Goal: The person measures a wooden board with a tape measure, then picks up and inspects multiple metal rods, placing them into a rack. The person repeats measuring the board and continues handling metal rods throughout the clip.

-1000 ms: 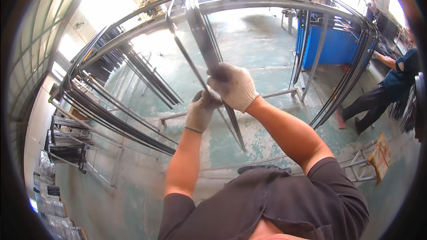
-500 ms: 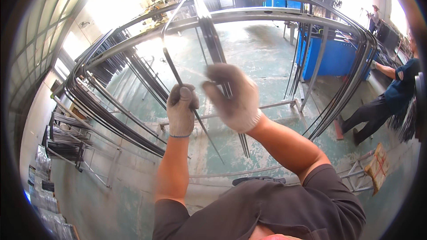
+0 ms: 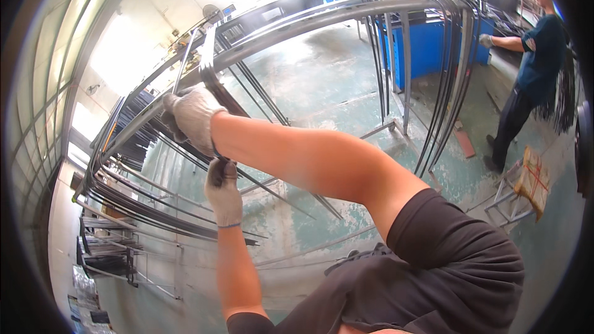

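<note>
My left hand, in a pale glove with darkened fingers, is closed around a long thin black rod whose lower end points down to the right. Higher up, my right hand reaches across to the left, its gloved fingers curled on the same rod near the metal rack's rail. Above the right hand the rod's bright upper part leans over the rail. Just right of that hand, a bundle of dark strips hangs over the rail. My right forearm hides part of the strips.
Bent black rods hang in a bundle at the rack's left, and more rods at its right. A blue cabinet stands behind. A co-worker stands at right, near a stool with a wrapped top.
My right hand has swung left from beside the strips and closed on the rod above my left hand. The view has turned, and my left hand sits lower and further left.
</note>
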A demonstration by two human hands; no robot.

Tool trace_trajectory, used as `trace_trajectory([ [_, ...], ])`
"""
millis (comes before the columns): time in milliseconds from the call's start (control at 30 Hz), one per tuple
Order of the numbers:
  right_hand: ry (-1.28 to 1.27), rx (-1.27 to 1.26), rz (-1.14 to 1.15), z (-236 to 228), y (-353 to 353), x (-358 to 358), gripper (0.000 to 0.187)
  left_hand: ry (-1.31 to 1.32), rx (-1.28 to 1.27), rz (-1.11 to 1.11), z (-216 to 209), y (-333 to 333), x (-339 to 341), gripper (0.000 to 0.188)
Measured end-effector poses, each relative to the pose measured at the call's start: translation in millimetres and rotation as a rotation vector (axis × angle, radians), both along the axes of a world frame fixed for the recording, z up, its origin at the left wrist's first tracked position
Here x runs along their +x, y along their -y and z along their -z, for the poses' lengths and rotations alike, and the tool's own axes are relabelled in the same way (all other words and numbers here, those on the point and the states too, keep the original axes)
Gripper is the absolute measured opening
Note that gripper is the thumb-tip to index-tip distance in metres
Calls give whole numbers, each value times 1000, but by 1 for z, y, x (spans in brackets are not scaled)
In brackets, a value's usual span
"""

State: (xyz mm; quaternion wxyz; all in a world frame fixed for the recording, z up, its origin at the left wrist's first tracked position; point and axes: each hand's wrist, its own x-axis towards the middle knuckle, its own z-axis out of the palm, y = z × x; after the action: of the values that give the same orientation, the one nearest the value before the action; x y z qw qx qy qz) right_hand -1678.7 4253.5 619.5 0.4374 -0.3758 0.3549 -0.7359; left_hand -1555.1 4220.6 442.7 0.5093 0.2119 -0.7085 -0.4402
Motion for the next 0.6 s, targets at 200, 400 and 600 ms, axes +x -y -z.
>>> trace_trajectory([
  [200, 129, -111, 19, 8, -32, 4, 28, -31, 690, 149, 38, -2, 42, 39],
  [400, 138, -277, 14, 33, -42, 35, 21, -354, 1074, 642, 22, -16, 47, 57],
  [600, -184, -272, 254, 118, -92, 111, 30, 380, -358, 168, 10, -22, 85, 30],
])
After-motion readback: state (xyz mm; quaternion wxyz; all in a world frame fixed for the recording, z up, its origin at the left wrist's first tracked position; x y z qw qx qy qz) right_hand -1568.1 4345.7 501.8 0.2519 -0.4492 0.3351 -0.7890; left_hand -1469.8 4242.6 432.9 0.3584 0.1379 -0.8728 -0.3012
